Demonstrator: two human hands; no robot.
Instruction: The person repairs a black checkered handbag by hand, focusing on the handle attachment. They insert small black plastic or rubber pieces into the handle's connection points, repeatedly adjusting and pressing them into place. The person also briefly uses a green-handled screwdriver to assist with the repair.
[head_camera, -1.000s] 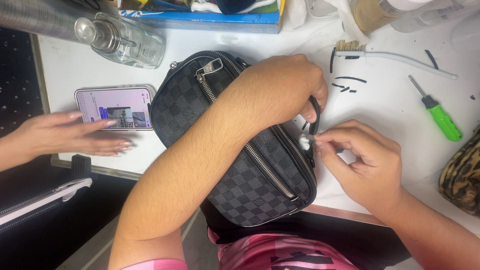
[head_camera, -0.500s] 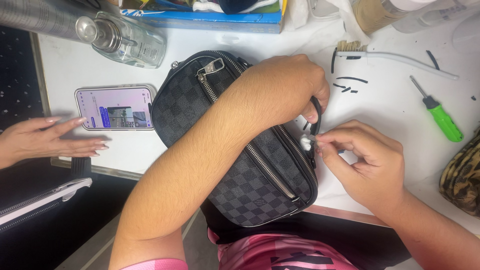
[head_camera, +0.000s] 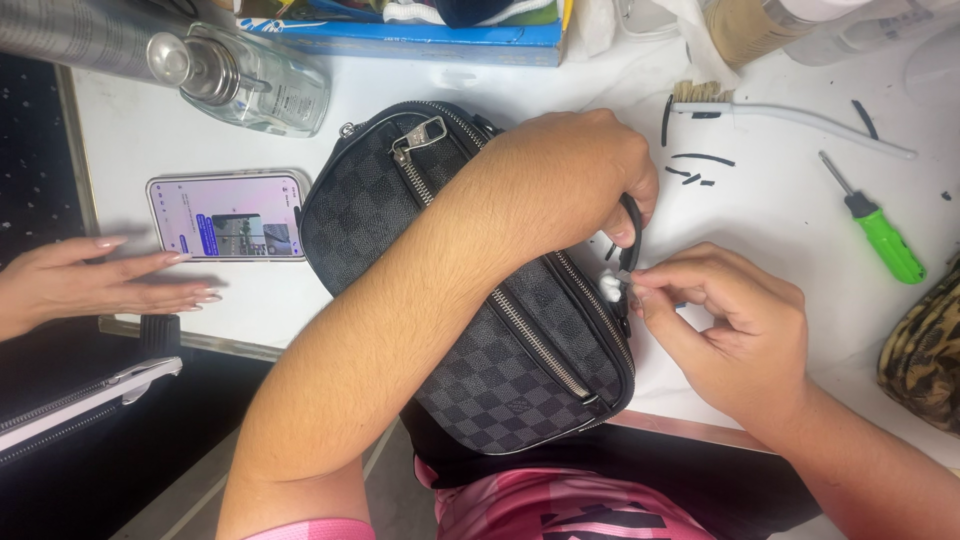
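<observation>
Co-worker's hand (head_camera: 95, 285) back beside phone (head_camera: 228, 215); zipped checkered bag (head_camera: 480, 300) under both hands

Bag (head_camera: 470, 330): matt checkered coated fabric, dark grey/black, w/ shiny metal zip teeth + puller at 12 o'clock. Bottle (head_camera: 245, 80) at 11: clear glossy glass. Phone (head_camera: 228, 215) at 9: glossy screen. Screwdriver (head_camera: 872, 222) at 3: green plastic grip, metal shaft. Table (head_camera: 800, 220): smooth white.
</observation>
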